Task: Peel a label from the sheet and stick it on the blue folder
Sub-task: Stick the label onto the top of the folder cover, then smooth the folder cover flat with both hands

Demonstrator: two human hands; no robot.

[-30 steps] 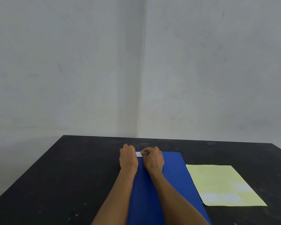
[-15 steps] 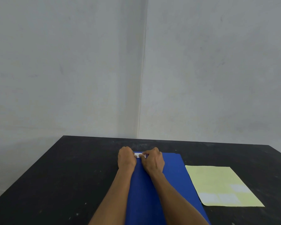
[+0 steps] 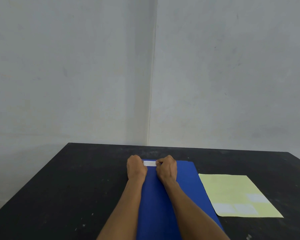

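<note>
Both hands, left and right, are curled, pressing the white label ends onto the blue folder at lower centre. The sheet lies lower right on the table.

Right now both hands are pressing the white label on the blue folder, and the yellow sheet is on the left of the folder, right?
Not quite. The head view shows the yellow sheet on the right of the blue folder. Both hands, left hand and right hand, are at the white label.

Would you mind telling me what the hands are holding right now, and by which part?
The white label, by its two short ends: left hand at its left end, right hand at its right, against the blue folder's far edge.
</note>
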